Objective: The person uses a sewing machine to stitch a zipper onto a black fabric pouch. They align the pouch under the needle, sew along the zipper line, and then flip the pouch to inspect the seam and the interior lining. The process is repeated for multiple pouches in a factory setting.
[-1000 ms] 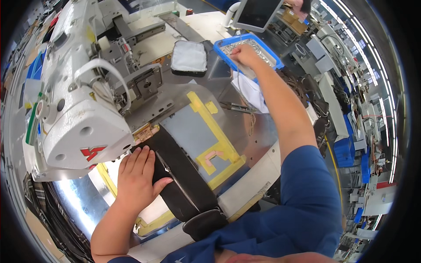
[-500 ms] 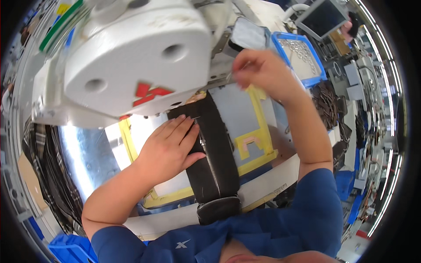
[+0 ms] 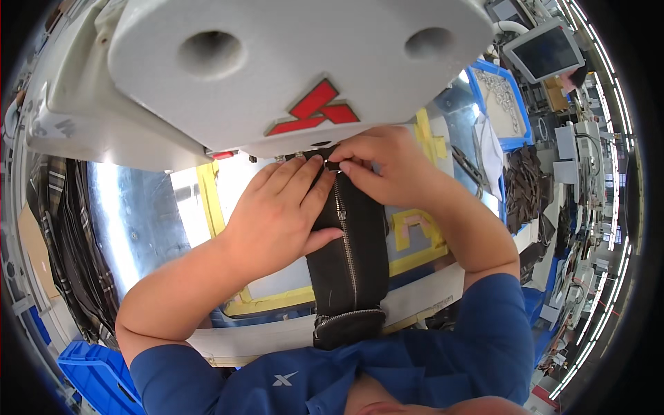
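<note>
A long black fabric piece [image 3: 370,252] lies under the sewing machine head [image 3: 249,90], its near end folded over the table's front edge. A silver metal zipper [image 3: 348,257] runs along it, with the slider [image 3: 342,216] partway down. My left hand [image 3: 280,207] rests on the fabric left of the zipper, fingers stretched out and pressing it down. Close to its fingertips, my right hand [image 3: 387,166] pinches a small dark piece with a metal edge [image 3: 333,167] at the zipper's far end. The far end of the fabric is hidden behind the machine head.
Yellow tape [image 3: 415,259] borders the plate under the fabric. A blue tray [image 3: 513,142] of metal rings stands at the far right, near a monitor [image 3: 546,50]. Dark strips [image 3: 529,187] are heaped to the right. Dark and plaid cloth [image 3: 66,249] hangs at left, above a blue bin [image 3: 97,377].
My right hand has come down from beside the tray to the zipper's far end, now pinching the small piece. My left hand stays flat on the fabric. The machine head appears larger in view.
</note>
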`<state>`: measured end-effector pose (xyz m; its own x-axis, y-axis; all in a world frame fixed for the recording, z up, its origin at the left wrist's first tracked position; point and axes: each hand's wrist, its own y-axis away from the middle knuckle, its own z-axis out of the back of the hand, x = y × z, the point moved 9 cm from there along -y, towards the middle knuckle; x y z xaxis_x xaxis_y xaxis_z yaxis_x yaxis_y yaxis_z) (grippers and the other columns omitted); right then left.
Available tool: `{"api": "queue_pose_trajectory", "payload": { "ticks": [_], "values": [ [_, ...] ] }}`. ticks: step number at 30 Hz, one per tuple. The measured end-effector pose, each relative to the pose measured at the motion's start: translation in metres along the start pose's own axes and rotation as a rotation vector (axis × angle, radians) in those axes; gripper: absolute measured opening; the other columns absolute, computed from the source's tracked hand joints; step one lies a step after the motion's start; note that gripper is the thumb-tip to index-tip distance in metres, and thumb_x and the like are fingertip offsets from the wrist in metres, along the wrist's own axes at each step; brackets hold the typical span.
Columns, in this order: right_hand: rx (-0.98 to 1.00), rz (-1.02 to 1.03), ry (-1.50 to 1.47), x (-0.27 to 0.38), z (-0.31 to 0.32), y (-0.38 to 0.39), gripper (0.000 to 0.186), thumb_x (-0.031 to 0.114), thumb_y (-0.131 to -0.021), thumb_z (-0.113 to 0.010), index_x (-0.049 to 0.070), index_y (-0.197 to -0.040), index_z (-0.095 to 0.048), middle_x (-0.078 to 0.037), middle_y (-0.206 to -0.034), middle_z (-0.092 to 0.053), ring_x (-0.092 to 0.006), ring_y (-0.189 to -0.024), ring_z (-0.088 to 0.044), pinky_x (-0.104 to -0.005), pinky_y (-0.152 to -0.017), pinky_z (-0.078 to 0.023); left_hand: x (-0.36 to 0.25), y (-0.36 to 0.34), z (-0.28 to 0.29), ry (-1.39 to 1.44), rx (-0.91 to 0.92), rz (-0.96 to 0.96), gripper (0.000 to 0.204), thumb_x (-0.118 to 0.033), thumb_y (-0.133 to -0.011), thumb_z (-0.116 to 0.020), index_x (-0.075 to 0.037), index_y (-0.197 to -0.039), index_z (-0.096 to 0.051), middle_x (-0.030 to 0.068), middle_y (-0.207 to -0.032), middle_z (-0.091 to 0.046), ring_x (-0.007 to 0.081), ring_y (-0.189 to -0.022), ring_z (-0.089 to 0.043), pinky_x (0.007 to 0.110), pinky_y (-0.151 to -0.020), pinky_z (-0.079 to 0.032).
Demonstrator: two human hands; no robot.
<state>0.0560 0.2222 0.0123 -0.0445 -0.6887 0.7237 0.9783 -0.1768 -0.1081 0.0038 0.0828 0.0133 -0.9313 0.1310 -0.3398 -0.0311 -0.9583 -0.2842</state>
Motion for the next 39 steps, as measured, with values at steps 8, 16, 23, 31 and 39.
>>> {"api": "queue_pose_trajectory", "payload": {
  "ticks": [8,16,23,31,39],
  "values": [
    [-0.11,0.083,0.201,0.004,0.002,-0.001,0.01,0.011,-0.089,-0.074,0.003,-0.094,-0.076,-0.013,-0.085,-0.071,-0.0335,-0.075,-0.069,-0.0415,-0.07,-0.057,-0.005,0.0,-0.006,-0.055,0.071,0.005,0.08,-0.05,-0.083,-0.083,0.001,-0.141,-0.065,0.0148,-0.145,-0.061,0.0336,-0.118,-0.056,0.048,-0.105,-0.045],
    [-0.083,-0.079,0.181,-0.008,0.001,-0.016,0.01,0.011,-0.089,-0.071,0.001,-0.088,-0.073,-0.017,-0.083,-0.068,-0.0397,-0.078,-0.068,-0.0482,-0.073,-0.056,-0.005,-0.002,-0.007,-0.127,0.095,0.037,0.085,-0.054,-0.081,-0.083,-0.001,-0.144,-0.064,0.0109,-0.153,-0.06,0.0308,-0.113,-0.057,0.042,-0.097,-0.047],
    [-0.113,0.065,0.356,0.01,-0.003,0.008,0.02,0.011,-0.09,-0.072,0.002,-0.107,-0.075,-0.015,-0.103,-0.074,-0.0342,-0.093,-0.072,-0.0453,-0.082,-0.059,0.009,-0.007,-0.002,0.088,0.108,0.107,0.086,-0.048,-0.076,-0.089,0.002,-0.142,-0.064,0.0173,-0.152,-0.06,0.0339,-0.112,-0.061,0.045,-0.099,-0.049],
    [-0.08,0.281,0.556,0.025,-0.014,0.025,0.038,0.013,-0.087,-0.067,-0.004,-0.121,-0.073,-0.013,-0.113,-0.071,-0.0292,-0.098,-0.073,-0.041,-0.085,-0.06,0.01,-0.01,0.0,0.188,0.091,0.118,0.085,-0.043,-0.074,-0.092,0.003,-0.14,-0.065,0.0206,-0.151,-0.06,0.0361,-0.108,-0.064,0.046,-0.102,-0.05],
    [-0.026,0.214,0.577,0.027,-0.014,0.017,0.029,0.014,-0.088,-0.064,-0.001,-0.112,-0.071,-0.009,-0.102,-0.068,-0.0276,-0.096,-0.071,-0.0415,-0.085,-0.055,0.013,-0.009,-0.003,0.257,0.083,0.128,0.082,-0.039,-0.075,-0.091,0.004,-0.14,-0.065,0.0218,-0.151,-0.06,0.0381,-0.112,-0.065,0.046,-0.104,-0.05]
  ]
}}
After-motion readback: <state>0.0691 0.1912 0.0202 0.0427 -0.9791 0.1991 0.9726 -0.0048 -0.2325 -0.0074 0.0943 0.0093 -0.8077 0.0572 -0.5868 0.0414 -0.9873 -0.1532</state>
